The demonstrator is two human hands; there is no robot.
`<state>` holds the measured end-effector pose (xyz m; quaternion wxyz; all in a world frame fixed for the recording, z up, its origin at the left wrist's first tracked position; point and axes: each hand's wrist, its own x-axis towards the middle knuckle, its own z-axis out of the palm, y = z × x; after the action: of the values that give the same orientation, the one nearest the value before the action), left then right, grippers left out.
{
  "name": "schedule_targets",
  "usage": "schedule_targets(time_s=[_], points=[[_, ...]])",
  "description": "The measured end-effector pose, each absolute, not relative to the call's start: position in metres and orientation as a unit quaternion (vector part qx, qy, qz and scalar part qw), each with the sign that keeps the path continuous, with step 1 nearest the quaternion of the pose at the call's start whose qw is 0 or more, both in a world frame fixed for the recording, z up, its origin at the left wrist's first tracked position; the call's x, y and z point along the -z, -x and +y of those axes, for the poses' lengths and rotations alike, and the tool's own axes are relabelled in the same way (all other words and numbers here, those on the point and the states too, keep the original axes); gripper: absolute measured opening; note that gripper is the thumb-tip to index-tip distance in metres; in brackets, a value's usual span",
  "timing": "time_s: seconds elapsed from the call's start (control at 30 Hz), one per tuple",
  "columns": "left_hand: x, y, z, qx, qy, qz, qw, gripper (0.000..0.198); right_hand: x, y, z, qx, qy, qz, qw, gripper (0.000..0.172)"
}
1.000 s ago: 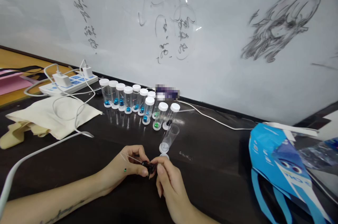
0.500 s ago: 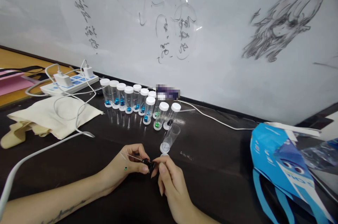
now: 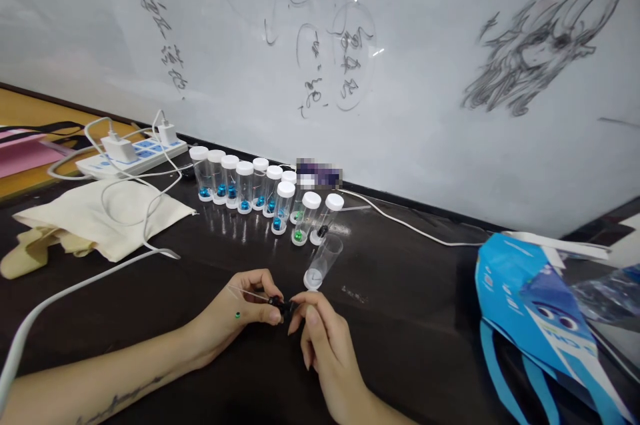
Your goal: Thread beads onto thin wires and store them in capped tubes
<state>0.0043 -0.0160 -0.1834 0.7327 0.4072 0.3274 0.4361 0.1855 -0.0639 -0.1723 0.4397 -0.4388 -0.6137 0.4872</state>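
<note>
Between thumb and fingers of my left hand (image 3: 223, 318) is a small black piece (image 3: 279, 305); its exact kind is too small to make out. A thin pale strand (image 3: 249, 292) runs from it over the hand, and a tiny green dot (image 3: 237, 315) shows beside the thumb base. My right hand (image 3: 330, 348) has thumb and index finger closed at the right side of the black piece. Just beyond the fingertips, a clear tube (image 3: 329, 256) without a lid stands on its white base. A white-capped tube (image 3: 327, 219) with something black inside stands behind it.
Several white-capped clear tubes (image 3: 245, 185) with blue or green contents line the dark table's back. At left lie a cream cloth pouch (image 3: 110, 215), a power strip (image 3: 145, 151) and white cables. A blue bag (image 3: 525, 298) lies at right, below the whiteboard (image 3: 400, 111).
My right fingers have shifted slightly at the black piece, and its dark right end sits a little differently. Both hands appear marginally higher in view; the tubes stay put.
</note>
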Motion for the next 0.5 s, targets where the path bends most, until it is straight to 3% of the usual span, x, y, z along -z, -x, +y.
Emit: schedule_targets(time_s=[0.5], points=[[0.1821,-0.0045,-0.0155,-0.435,-0.408,0.328,0.733,0.025,0.1744,-0.1855,-0.0644,-0.480,0.434,-0.614,0.453,0.032]])
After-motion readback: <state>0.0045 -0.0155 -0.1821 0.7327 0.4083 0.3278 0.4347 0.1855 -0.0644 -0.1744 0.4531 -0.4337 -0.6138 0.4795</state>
